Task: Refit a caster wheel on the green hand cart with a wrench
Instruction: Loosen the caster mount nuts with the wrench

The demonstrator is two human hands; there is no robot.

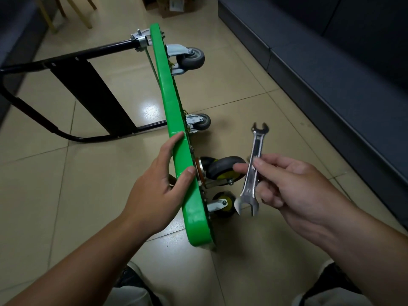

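Note:
The green hand cart (171, 111) stands on its long edge on the tiled floor, wheels pointing right. My left hand (161, 186) holds its upper edge, thumb on the rim and fingers laid along the deck side. My right hand (293, 188) pinches a silver double open-end wrench (252, 171) by the shank, jaws up and down, in the air just right of the wheels. A black caster with a yellow hub (223, 171) sits at the cart's underside near my thumb; a second yellow-hubbed caster (224, 203) is below it. Two grey casters (191, 58) (202, 122) sit farther along.
The cart's black folding handle (72, 93) lies flat on the floor to the left. A dark sofa base (331, 69) runs along the right. Wooden chair legs (72, 12) and cardboard boxes (172, 6) stand at the far end. My shoes (130, 281) are at the bottom edge.

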